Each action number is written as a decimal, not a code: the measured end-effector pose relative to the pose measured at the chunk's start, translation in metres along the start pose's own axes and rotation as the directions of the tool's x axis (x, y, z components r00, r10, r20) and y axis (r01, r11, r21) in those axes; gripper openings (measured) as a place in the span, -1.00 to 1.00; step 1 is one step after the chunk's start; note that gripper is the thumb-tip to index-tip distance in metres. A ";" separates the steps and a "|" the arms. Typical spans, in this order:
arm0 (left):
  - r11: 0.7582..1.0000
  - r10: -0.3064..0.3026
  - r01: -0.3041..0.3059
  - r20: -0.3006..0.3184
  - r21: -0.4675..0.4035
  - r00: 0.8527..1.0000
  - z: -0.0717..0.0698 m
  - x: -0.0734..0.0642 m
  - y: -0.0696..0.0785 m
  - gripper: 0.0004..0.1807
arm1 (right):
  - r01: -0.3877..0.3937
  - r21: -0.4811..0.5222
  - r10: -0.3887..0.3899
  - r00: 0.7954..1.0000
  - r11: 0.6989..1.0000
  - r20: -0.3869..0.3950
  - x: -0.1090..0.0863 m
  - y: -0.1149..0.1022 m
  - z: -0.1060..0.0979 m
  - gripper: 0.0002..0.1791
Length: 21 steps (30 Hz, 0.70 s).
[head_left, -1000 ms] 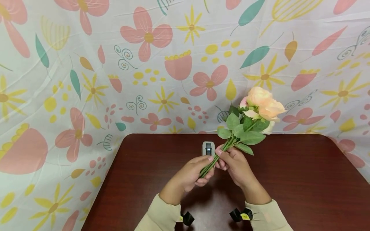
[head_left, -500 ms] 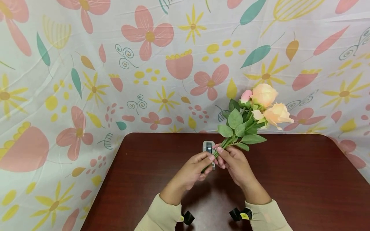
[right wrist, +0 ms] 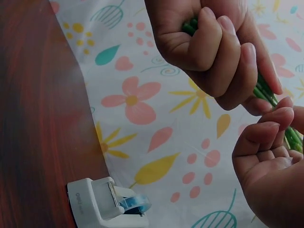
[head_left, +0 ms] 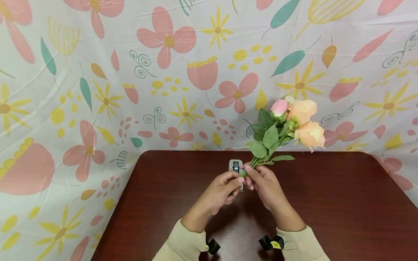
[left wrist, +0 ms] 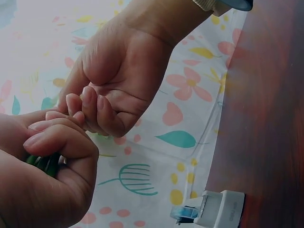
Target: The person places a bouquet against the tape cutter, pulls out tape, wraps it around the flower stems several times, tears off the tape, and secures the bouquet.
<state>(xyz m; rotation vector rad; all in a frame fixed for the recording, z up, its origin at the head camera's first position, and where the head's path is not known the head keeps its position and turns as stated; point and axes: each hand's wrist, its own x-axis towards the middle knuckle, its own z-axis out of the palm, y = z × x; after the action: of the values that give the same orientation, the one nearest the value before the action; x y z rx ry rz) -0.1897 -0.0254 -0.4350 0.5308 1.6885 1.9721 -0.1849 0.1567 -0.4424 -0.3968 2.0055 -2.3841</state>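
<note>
A small bunch of roses (head_left: 307,125) leans up to the right in the head view, with peach blooms, a pink bud (head_left: 279,108), a pale bloom partly hidden behind, and green leaves. My left hand (head_left: 220,190) curls round the lower stems; the cut stem ends (left wrist: 42,164) poke out of its fist in the left wrist view. Just above it, my right hand (head_left: 266,185) pinches the stems between thumb and fingers. Both hands nearly touch. Behind them on the table stands a grey-white tape dispenser (head_left: 235,165), partly covered by the hands.
The dark red-brown wooden table (head_left: 333,203) has rounded far corners. A white cloth with printed flowers (head_left: 202,47) hangs behind it and along the left side. The dispenser's clear blue roll of tape (right wrist: 135,203) shows in the right wrist view.
The bunch has turned about its stems, bringing the pink bud into fuller view. My left hand has shifted slightly up, and its fingers now cover the lower stems in the head view.
</note>
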 end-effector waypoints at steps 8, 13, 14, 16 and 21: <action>0.998 -0.016 0.019 -0.043 0.060 0.999 0.002 0.003 -0.005 -0.72 | 0.004 -0.100 -0.010 0.998 0.995 -0.065 0.000 0.002 0.001 -0.75; 0.997 -0.009 0.013 -0.050 0.082 0.999 0.003 0.003 -0.007 -0.77 | -0.013 -0.117 0.004 0.997 0.993 -0.079 0.000 0.002 0.002 -0.77; 0.997 -0.010 0.014 -0.050 0.075 0.999 0.003 0.003 -0.007 -0.77 | -0.014 -0.120 0.004 0.997 0.993 -0.081 0.000 0.002 0.002 -0.78; 0.998 -0.008 0.011 -0.055 0.066 0.998 0.003 0.003 -0.008 -0.77 | -0.014 -0.120 0.004 0.997 0.993 -0.081 0.000 0.003 0.002 -0.79; 0.996 0.013 -0.006 -0.073 0.091 0.997 0.002 0.004 -0.010 -0.76 | -0.024 -0.123 0.012 0.995 0.992 -0.095 0.001 0.004 0.003 -0.78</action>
<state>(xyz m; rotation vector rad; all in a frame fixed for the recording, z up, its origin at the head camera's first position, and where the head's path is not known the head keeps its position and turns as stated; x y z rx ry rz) -0.1908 -0.0200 -0.4444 0.5048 1.8314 1.9506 -0.1859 0.1532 -0.4457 -0.2710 2.1939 -2.3168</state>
